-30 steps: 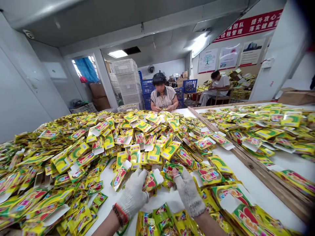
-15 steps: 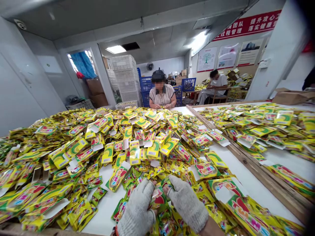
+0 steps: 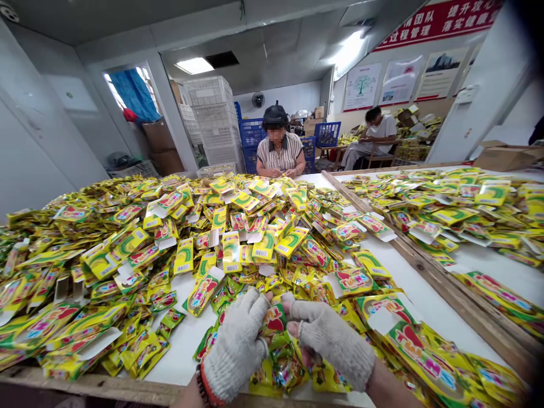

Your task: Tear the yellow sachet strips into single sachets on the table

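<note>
My left hand (image 3: 240, 343), in a grey-white knit glove with bare fingertips, is closed on the left side of a small glossy packet (image 3: 274, 320) with a red and green print. My right hand (image 3: 335, 343), gloved alike, has its thumb and forefinger bent at the packet's right edge; its other fingers curl underneath. Below and between the hands lie several more small green and yellow packets (image 3: 283, 362). Just beyond, a flat printed box (image 3: 204, 292) with a white flap leans on the pile. Another such box (image 3: 355, 280) lies beyond my right hand.
A large heap of yellow boxes and packets (image 3: 106, 243) covers the left and middle of the white table (image 3: 170, 362). A wooden strip (image 3: 425, 266) divides it from another pile (image 3: 450, 212) at right. Facing me sits a co-worker (image 3: 280, 153); another person (image 3: 376, 136) sits farther back.
My right hand has shifted slightly right, and its fingers have turned toward the packet's right edge. My left hand stays on the packet. The whole view has tilted down slightly.
</note>
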A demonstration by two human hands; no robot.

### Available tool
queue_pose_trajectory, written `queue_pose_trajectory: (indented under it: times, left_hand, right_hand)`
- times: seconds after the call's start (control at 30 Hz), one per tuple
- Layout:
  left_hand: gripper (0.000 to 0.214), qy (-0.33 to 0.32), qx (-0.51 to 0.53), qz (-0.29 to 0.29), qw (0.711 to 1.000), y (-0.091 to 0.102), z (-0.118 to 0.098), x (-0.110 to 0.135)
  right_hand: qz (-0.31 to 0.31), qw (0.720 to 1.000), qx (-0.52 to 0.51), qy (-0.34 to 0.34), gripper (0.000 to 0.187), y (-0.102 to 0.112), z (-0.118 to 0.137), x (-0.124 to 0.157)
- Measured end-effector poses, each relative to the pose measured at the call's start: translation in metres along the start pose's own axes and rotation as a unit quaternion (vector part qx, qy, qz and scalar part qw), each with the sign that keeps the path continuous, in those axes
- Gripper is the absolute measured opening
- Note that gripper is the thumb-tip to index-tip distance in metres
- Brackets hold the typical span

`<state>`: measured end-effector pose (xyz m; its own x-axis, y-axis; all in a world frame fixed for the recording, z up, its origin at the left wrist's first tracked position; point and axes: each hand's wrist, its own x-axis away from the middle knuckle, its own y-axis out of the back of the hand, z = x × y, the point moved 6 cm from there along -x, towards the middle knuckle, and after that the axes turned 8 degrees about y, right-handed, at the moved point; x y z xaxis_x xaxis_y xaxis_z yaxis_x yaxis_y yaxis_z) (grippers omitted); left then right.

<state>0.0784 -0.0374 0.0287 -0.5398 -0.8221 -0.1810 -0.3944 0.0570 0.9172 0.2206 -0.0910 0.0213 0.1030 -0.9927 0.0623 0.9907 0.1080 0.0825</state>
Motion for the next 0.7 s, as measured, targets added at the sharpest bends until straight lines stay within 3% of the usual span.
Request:
queue_pose_trajectory:
  times: [0.17,0.23,0.33,0.4,0.5,0.57,0.63,0.7]
  left_hand:
    - [0.063,-0.041,0.079,0.013,0.996,0.017,-0.015,-0.006]
    - [0.048,-0.013,0.154,0.036,0.987,0.03,-0.016,-0.013]
    - [0.02,0.053,0.243,0.122,0.961,0.04,-0.014,-0.023]
    - [0.022,0.067,0.254,0.163,0.951,0.04,-0.016,-0.027]
    - [0.026,0.071,0.257,0.166,0.949,0.036,-0.018,-0.03]
    - [0.029,0.075,0.295,0.176,0.936,0.032,-0.015,-0.029]
    - [0.037,0.082,0.342,0.183,0.918,0.031,-0.007,-0.027]
    - [0.039,0.098,0.331,0.172,0.923,0.033,0.006,-0.022]
  right_hand:
    - [0.037,0.993,-0.113,0.003,0.026,-0.003,0.004,0.008]
    - [0.034,0.992,-0.12,0.014,0.028,-0.002,0.006,0.007]
    - [0.007,0.998,-0.053,0.023,0.027,0.001,0.012,0.0]
    - [-0.046,0.996,0.062,0.041,0.021,0.005,0.018,-0.005]
    - [-0.142,0.963,0.203,0.104,0.024,0.014,0.029,-0.009]
    - [-0.168,0.962,0.179,0.117,0.028,0.023,0.031,-0.007]
    - [-0.209,0.968,0.075,0.117,0.023,0.043,0.031,0.001]
    - [-0.31,0.937,-0.051,0.156,0.02,0.077,0.035,0.017]
